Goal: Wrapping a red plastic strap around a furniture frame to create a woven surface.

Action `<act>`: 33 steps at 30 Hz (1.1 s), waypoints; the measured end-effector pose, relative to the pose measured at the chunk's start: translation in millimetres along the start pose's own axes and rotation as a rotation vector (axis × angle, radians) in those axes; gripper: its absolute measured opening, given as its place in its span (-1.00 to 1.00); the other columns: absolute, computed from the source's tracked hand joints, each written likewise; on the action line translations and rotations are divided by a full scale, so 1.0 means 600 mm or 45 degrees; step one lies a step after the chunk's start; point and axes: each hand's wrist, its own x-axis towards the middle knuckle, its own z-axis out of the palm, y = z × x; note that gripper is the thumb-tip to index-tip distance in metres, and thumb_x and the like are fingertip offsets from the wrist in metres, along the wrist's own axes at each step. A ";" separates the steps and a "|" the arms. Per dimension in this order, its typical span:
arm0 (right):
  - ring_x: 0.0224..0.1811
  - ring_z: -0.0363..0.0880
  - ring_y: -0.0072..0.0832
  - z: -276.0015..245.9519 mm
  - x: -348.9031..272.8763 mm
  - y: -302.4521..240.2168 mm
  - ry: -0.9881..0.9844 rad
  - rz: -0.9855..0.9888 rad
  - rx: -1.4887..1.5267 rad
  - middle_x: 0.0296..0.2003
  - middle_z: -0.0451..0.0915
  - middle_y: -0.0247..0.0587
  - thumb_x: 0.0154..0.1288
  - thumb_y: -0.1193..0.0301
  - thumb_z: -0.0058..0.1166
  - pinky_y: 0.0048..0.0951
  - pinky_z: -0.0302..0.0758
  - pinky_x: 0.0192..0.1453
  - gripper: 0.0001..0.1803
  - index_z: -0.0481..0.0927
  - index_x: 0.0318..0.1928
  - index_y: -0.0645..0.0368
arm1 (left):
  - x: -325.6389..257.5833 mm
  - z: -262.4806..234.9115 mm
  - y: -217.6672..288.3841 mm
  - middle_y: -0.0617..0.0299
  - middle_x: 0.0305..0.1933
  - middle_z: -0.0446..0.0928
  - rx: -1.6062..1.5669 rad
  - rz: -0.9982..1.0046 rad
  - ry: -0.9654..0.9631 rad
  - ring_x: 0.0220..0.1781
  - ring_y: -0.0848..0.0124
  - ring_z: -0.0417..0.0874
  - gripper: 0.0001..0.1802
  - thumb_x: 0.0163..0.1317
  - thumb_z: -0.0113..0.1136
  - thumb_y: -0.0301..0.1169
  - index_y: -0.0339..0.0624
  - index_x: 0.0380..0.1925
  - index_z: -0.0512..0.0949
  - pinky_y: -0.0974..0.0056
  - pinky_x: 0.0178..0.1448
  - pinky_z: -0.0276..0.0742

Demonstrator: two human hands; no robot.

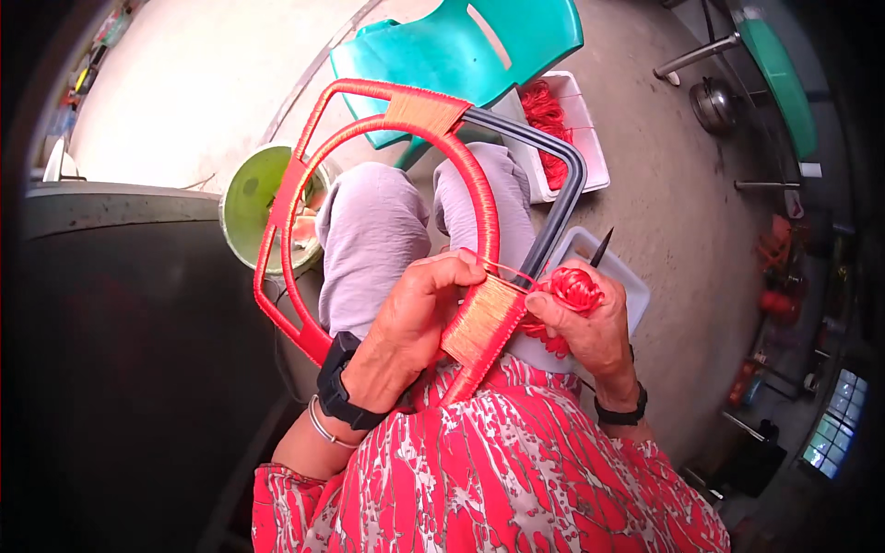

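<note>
A frame wound with red cord (489, 207) rests across my lap: a ring inside an angular outer bar. Orange-wound panels (481, 321) bridge ring and bar, and one stretch of the bar (576, 175) is bare dark grey. My left hand (419, 313) grips the ring beside the near panel, thumb and fingers pressed together. In my right hand (595, 327) is a bundle of red cord (573, 289), its fingers closed round it. A strand runs from the ring across the bar toward that bundle. A dark pointed thing (602, 247) shows beyond my right hand; whether I hold it, I cannot tell.
A turquoise plastic chair (442, 51) stands ahead. Right of it is a white box (590, 138) with red cord; a white tray (631, 286) lies nearer. A green bucket (241, 207) is left of my knees, by a dark panel (138, 304). A metal pot (714, 104) stands far right.
</note>
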 end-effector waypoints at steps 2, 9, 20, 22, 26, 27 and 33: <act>-0.66 0.39 -0.72 0.000 -0.002 -0.003 -0.008 0.056 0.035 -0.65 0.48 -0.43 0.13 0.45 0.31 -0.65 0.31 -0.58 -0.80 0.50 -0.38 0.20 | 0.000 0.000 -0.002 0.08 -0.25 0.59 -0.032 0.004 -0.020 -0.21 0.27 0.63 -0.84 0.12 0.08 -0.49 -0.30 -0.29 0.49 0.20 0.02 0.56; -0.59 0.41 -0.76 0.000 -0.002 0.006 0.001 0.013 0.056 -0.60 0.52 -0.47 0.12 0.37 0.35 -0.63 0.35 -0.50 -0.76 0.53 -0.38 0.21 | -0.001 0.007 -0.003 0.08 -0.27 0.58 -0.049 -0.020 0.010 -0.24 0.27 0.63 -0.86 0.08 0.07 -0.50 -0.31 -0.33 0.50 0.18 -0.01 0.57; -0.56 0.42 -0.75 0.001 -0.003 0.006 0.018 0.040 0.045 -0.58 0.52 -0.46 0.11 0.37 0.35 -0.63 0.37 -0.46 -0.76 0.53 -0.39 0.20 | -0.003 0.004 -0.014 0.14 -0.32 0.56 0.053 0.101 0.109 -0.28 0.33 0.61 -0.88 0.13 0.06 -0.49 -0.30 -0.35 0.49 0.25 -0.05 0.55; -0.56 0.43 -0.75 0.001 -0.002 0.010 0.009 0.055 0.054 -0.58 0.53 -0.45 0.10 0.37 0.35 -0.63 0.38 -0.46 -0.76 0.54 -0.39 0.20 | -0.005 0.005 -0.014 0.15 -0.32 0.56 0.074 0.102 0.117 -0.28 0.35 0.60 -0.90 0.13 0.05 -0.50 -0.29 -0.36 0.49 0.27 -0.06 0.54; -0.54 0.44 -0.75 0.000 -0.004 0.009 -0.018 0.104 0.073 -0.56 0.53 -0.43 0.08 0.39 0.37 -0.62 0.38 -0.45 -0.76 0.54 -0.39 0.20 | -0.012 0.004 -0.016 0.17 -0.30 0.53 0.099 0.096 0.127 -0.24 0.38 0.57 -0.91 0.12 0.05 -0.50 -0.28 -0.38 0.47 0.30 -0.05 0.52; -0.54 0.44 -0.75 -0.002 -0.005 0.006 -0.018 0.105 0.074 -0.56 0.53 -0.43 0.08 0.39 0.37 -0.62 0.38 -0.45 -0.76 0.54 -0.39 0.20 | -0.013 0.005 -0.016 0.17 -0.30 0.53 0.109 0.091 0.123 -0.23 0.39 0.57 -0.91 0.11 0.05 -0.50 -0.28 -0.39 0.47 0.31 -0.04 0.51; -0.47 0.51 -0.72 -0.010 -0.015 0.009 0.001 -0.116 -0.180 -0.51 0.58 -0.36 0.07 0.42 0.38 -0.61 0.45 -0.40 -0.76 0.56 -0.33 0.22 | -0.012 0.016 -0.018 0.23 -0.43 0.56 0.061 -0.003 0.206 -0.40 0.53 0.56 -0.95 0.11 0.11 -0.55 -0.31 -0.44 0.53 0.45 -0.24 0.48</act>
